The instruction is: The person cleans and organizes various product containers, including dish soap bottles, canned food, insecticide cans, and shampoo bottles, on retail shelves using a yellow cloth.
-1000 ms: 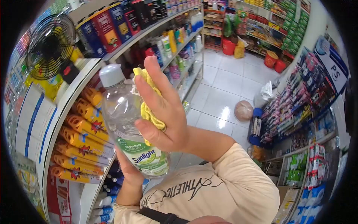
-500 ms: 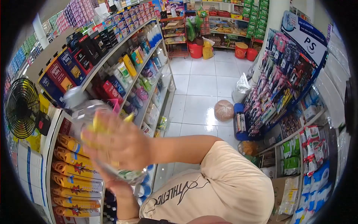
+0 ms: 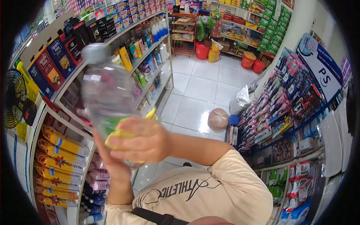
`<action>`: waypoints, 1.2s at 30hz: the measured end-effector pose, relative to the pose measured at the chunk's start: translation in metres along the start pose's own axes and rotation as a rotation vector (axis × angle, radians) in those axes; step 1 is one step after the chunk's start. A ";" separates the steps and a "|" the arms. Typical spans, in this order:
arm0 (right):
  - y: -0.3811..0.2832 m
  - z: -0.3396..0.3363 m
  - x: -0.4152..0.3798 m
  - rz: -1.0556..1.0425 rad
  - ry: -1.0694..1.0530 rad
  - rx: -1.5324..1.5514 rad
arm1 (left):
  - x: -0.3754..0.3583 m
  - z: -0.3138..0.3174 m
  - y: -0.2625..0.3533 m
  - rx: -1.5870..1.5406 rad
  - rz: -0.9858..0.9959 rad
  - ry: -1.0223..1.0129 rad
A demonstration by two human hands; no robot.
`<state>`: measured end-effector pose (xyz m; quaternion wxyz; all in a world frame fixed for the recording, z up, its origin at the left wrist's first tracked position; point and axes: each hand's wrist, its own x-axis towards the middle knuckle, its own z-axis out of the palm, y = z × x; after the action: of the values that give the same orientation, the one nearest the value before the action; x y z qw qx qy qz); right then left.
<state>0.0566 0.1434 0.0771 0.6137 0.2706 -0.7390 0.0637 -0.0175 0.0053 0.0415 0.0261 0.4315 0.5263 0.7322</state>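
Observation:
A large clear plastic bottle (image 3: 107, 88) with a greyish cap and a green label is raised in front of me, tilted and smeared by motion. My left hand (image 3: 112, 159) grips it low down from the near left side, its fingers partly hidden behind the bottle. Pressed against the label is a yellow cloth (image 3: 122, 135), bunched under the fingers of my right hand (image 3: 144, 140), which is closed on it. One corner of the cloth sticks out above the knuckles.
Left shelves hold boxed toiletries (image 3: 52, 69) and yellow bottles (image 3: 60, 170); a black fan (image 3: 15, 99) stands beside them. On the tiled floor sit a brown bag (image 3: 218, 119) and a white sack (image 3: 240, 100). A toothbrush rack (image 3: 279, 108) is on the right.
My right hand and the yellow cloth have moved from the bottle's upper part down to its label. The bottle shows more fully, cap up. My view has shifted slightly.

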 end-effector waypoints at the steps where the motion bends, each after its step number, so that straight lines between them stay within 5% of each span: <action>1: 0.009 -0.016 -0.004 0.014 0.078 -0.054 | 0.000 0.006 -0.001 0.135 0.017 -0.098; 4: 0.033 -0.055 -0.016 0.066 0.261 -0.207 | 0.004 0.023 -0.008 0.278 0.162 -0.443; 7: 0.042 -0.067 -0.037 0.178 0.363 -0.218 | 0.014 0.041 -0.018 0.310 0.261 -0.451; 9: 0.045 -0.062 -0.050 0.281 0.409 -0.090 | 0.015 0.047 -0.020 0.149 0.114 -0.410; 11: 0.041 -0.048 -0.063 0.395 0.366 0.234 | 0.011 0.062 -0.020 -0.142 -0.053 -0.214; 15: 0.029 -0.022 -0.073 0.586 0.384 0.901 | 0.021 0.054 -0.031 -0.337 0.072 -0.101; 17: 0.022 -0.013 -0.067 0.686 0.481 1.282 | 0.023 0.042 -0.032 -0.444 -0.118 -0.115; 22: 0.045 0.013 -0.055 0.741 0.705 1.163 | 0.038 0.023 -0.054 -0.701 -0.600 -0.345; 25: 0.058 0.021 -0.045 1.115 0.845 0.949 | 0.054 0.010 -0.074 -0.677 -0.767 -0.458; 31: 0.056 0.088 -0.067 1.387 0.529 0.443 | 0.075 -0.022 -0.134 -0.585 -0.705 -0.432; 34: 0.024 0.128 -0.097 1.341 0.493 0.540 | 0.073 -0.041 -0.157 -0.707 -0.753 -0.420; 36: 0.013 0.131 -0.104 1.284 0.253 0.424 | 0.081 -0.055 -0.155 -0.786 -0.849 -0.431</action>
<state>-0.0536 0.1319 -0.0494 0.4697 -0.1163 -0.6471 0.5892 -0.1693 0.0728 -0.0366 0.5783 0.2806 0.3257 0.6933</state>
